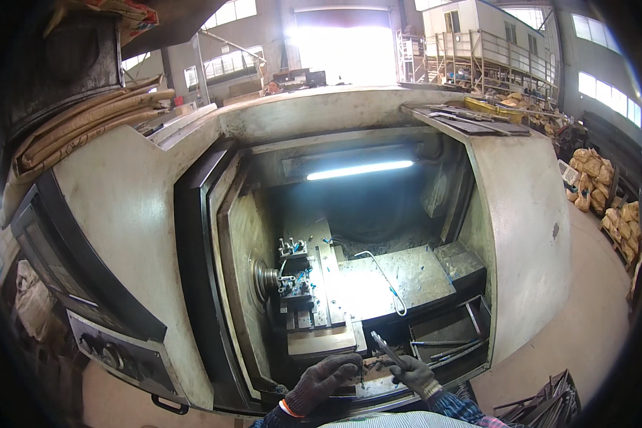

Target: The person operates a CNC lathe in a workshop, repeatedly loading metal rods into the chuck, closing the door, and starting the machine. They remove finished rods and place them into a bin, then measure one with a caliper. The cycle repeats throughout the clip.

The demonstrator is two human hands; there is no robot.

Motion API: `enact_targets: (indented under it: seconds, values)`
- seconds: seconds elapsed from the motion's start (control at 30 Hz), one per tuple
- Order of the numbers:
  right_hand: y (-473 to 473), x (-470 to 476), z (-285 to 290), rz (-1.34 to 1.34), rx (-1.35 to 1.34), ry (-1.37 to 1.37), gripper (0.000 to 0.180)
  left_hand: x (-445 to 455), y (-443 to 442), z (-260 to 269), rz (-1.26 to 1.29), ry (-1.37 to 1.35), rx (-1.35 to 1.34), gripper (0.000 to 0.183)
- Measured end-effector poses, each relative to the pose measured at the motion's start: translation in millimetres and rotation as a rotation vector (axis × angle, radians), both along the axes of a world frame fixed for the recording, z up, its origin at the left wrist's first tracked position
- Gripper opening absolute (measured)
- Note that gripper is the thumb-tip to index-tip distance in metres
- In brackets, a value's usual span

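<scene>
In a dark knitted glove, my left hand (325, 379) is low in the centre, at the front sill of a lathe enclosure; its fingers are bent, and whether they hold anything cannot be told. My right hand (416, 374), in a grey glove, grips a slim metal tool (386, 346) pointing up and left. Dark swarf (374, 366) lies between the hands. Beyond them, the lathe spindle (266, 279) juts from the left wall towards tool holders (297, 289) on the cross slide (326, 278). A bent metal hook rod (381, 274) rests on the flat metal cover.
A control panel (123, 353) with knobs is on the left. Metal bars (455, 350) lie in the tray at right, below a lit lamp tube (359, 170). A bin of metal strips (551, 404) stands on the floor at bottom right. Flat metal pieces (471, 122) lie on top of the machine.
</scene>
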State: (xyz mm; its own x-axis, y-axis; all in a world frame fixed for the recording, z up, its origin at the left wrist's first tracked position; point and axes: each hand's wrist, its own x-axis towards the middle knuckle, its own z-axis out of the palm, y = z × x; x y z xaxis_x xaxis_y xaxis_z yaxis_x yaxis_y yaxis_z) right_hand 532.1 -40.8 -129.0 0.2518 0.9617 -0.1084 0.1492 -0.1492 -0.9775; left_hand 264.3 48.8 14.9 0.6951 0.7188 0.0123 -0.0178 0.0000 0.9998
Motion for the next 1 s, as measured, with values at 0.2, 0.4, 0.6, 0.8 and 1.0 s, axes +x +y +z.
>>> enact_targets:
  seconds: [0.2,0.4,0.6,0.8,1.0]
  values:
    - [-60,13,-12,-0.317,-0.221,-0.248,0.028,26,23,-3,-0.145,0.016,0.088,0.043]
    - [-86,11,-42,-0.393,-0.159,-0.111,0.031,83,40,-9,-0.212,-0.007,-0.003,0.042]
    - [-99,5,-50,-0.44,-0.177,-0.048,0.026,146,88,-22,-0.283,0.176,0.235,0.049]
    - [-110,-4,-27,-0.429,-0.182,-0.104,0.022,165,230,-58,0.02,0.099,0.54,0.05]
    - [-135,-4,-10,-0.567,-0.354,0.049,0.022,114,354,-6,0.233,1.345,0.911,0.044]
